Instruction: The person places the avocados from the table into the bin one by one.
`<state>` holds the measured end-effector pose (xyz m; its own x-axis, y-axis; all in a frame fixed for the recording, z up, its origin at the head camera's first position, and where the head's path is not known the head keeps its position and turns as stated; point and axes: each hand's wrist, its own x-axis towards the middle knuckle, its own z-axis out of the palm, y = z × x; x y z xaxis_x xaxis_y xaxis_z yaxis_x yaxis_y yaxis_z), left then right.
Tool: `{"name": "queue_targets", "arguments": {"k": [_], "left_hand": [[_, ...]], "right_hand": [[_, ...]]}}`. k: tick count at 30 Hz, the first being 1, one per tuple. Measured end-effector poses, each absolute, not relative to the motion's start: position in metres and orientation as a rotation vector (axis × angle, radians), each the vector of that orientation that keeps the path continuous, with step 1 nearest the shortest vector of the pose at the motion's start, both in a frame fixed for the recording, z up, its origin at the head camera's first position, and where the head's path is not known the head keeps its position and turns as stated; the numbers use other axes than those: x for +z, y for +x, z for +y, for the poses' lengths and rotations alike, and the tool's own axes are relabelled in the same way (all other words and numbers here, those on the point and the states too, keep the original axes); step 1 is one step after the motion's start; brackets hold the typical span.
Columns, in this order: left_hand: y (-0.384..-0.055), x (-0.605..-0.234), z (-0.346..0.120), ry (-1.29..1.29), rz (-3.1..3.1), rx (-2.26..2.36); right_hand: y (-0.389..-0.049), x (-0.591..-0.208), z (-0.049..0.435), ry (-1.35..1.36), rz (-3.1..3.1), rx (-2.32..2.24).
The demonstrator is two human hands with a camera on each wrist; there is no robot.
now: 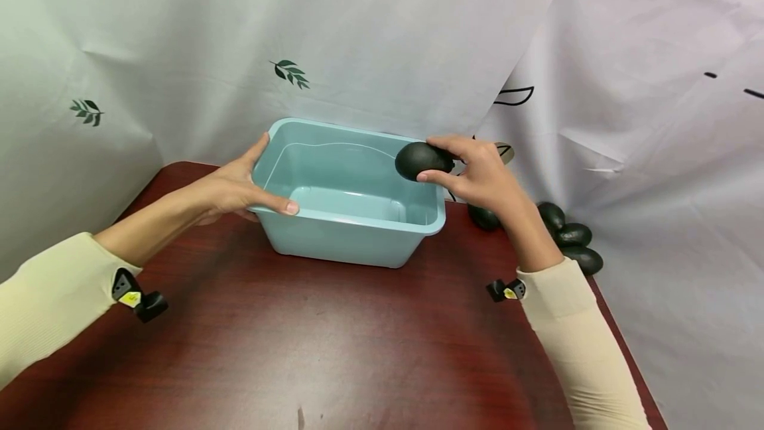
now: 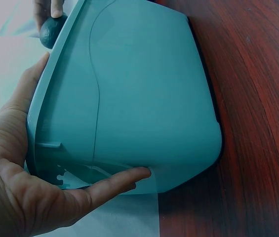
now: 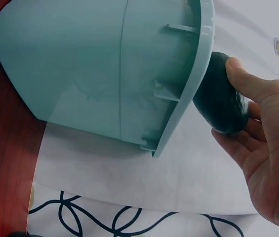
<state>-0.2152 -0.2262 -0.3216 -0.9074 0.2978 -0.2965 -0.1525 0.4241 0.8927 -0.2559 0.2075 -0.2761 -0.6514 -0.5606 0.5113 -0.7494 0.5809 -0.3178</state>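
A light blue plastic basin [image 1: 346,239] stands on the table, with only its bare inner floor and walls showing. My left hand [image 1: 233,186] holds the basin's left end, its thumb on the front rim and its other fingers along the outside. Over the basin's right end, my right hand [image 1: 485,174] grips a dark green avocado [image 1: 421,161] between thumb and fingers. In the right wrist view this avocado [image 3: 220,96] is just beyond the rim. The left wrist view shows part of it past the basin's edge.
One more avocado [image 1: 482,217] lies right of the basin, partly behind my right hand. Several others, among them a front avocado [image 1: 583,261], cluster at the right edge of the reddish-brown table [image 1: 334,337]. A pale patterned curtain [image 1: 382,38] hangs close behind the basin.
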Motion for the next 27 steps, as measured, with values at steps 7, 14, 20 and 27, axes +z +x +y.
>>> {"name": "queue_targets", "arguments": {"k": [7, 14, 20, 27], "left_hand": [[-0.215, -0.321, -0.226, 0.115, 2.266, 1.488], [-0.216, -0.321, -0.227, 0.114, 2.265, 1.484], [-0.216, -0.321, -0.226, 0.117, 2.27, 1.48], [-0.214, -0.32, -0.226, 0.118, 2.273, 1.477]], "right_hand": [[-0.254, -0.277, 0.199, 1.098, -2.466, 0.736], [-0.253, -0.279, 0.192, 1.114, -2.493, 0.737], [-0.249, -0.281, 0.185, 1.135, -2.483, 0.747], [-0.25, -0.284, 0.178, 1.182, -2.461, 0.717]]}}
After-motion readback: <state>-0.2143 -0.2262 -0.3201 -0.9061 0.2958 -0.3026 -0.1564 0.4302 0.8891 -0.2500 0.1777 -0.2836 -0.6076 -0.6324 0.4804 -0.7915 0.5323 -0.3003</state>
